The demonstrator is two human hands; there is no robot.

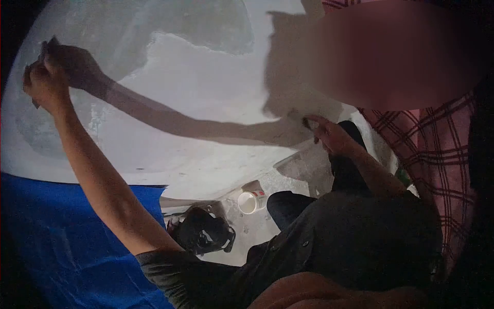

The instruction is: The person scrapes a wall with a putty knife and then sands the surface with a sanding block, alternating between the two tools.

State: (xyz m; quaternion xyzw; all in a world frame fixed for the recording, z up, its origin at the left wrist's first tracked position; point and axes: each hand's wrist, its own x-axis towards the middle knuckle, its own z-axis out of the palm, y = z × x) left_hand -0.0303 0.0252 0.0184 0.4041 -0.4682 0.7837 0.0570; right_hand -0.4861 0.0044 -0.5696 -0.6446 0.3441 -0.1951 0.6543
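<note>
My left hand [49, 85] is at the far left, its fingers closed round a flat dark piece [36, 104] with a thin edge, close against the white wall [206, 82]. Grey, smeared patches [200, 26] cover parts of that wall. The shadow of my arm falls across it. To the right, my right hand [334, 138] is held near the wall's lower right end, above my knee. Its fingers are bent together at a small dark thing [307, 123], whose kind I cannot tell.
A person in a pink plaid garment [445, 154] is close on my right. A blue sheet [62, 237] hangs at lower left. Below, a white tub [251, 202] lies with its mouth toward me on the pale floor [239, 247], beside a black object [206, 232] with straps.
</note>
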